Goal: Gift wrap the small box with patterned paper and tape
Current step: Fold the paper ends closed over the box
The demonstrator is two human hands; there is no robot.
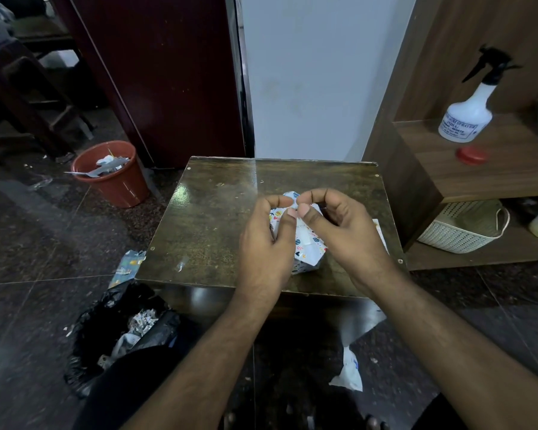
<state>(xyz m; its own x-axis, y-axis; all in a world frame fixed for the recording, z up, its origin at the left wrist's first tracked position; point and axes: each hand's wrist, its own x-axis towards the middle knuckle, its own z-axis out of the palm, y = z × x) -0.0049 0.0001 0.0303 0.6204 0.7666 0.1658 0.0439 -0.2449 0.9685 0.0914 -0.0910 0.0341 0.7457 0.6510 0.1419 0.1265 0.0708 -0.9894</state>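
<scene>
A small box (307, 246) covered in white paper with coloured patterns stands on the low dark wooden table (212, 231), right of its middle. Both my hands curl round it from the near side. My left hand (269, 240) grips the box's left side, thumb pressed on the top. My right hand (339, 231) holds the right side, its thumb and fingers pinching the paper at the far top edge. A folded paper flap points down on the near face. No tape roll is visible.
A paper scrap (381, 234) lies on the table behind my right hand. A red bin (115, 178) stands on the floor at left, a black rubbish bag (118, 333) near left. Shelves at right hold a spray bottle (471, 113) and a woven basket (466, 228).
</scene>
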